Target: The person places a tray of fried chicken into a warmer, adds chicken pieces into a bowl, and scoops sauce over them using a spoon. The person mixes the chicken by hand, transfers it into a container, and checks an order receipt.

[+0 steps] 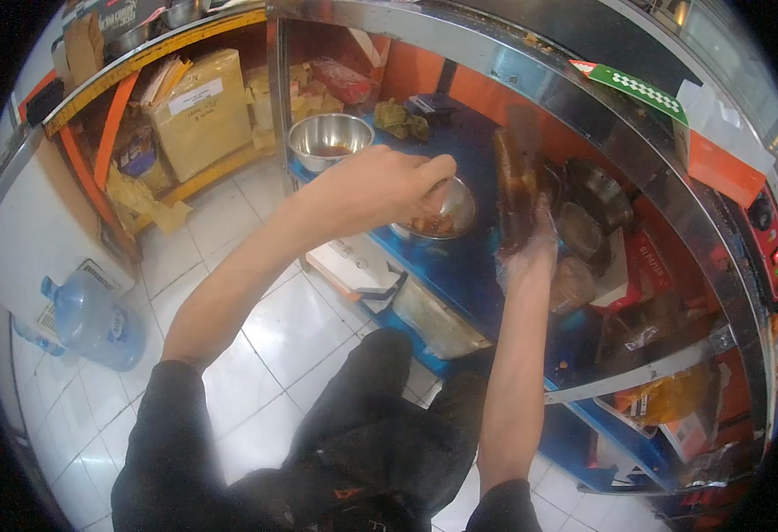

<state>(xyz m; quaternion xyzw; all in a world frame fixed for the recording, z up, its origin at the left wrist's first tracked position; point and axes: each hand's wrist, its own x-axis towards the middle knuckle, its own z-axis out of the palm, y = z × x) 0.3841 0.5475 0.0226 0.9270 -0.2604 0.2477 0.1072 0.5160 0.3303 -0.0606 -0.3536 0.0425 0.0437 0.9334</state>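
My left hand is over a metal bowl on the blue shelf, its fingers curled down together at the brown food pieces in the bowl. Whatever those fingers hold is too small to name. My right hand, in a clear plastic glove, is wrapped round a dark brown, glossy container that stands tilted beside the bowl. A second metal bowl with some reddish-brown liquid sits further left on the same shelf.
Dark pans and a round tub lie right of my right hand. A metal frame bar crosses above the shelf. On the tiled floor at left stands a blue water bottle. A cardboard box fills the back-left shelf.
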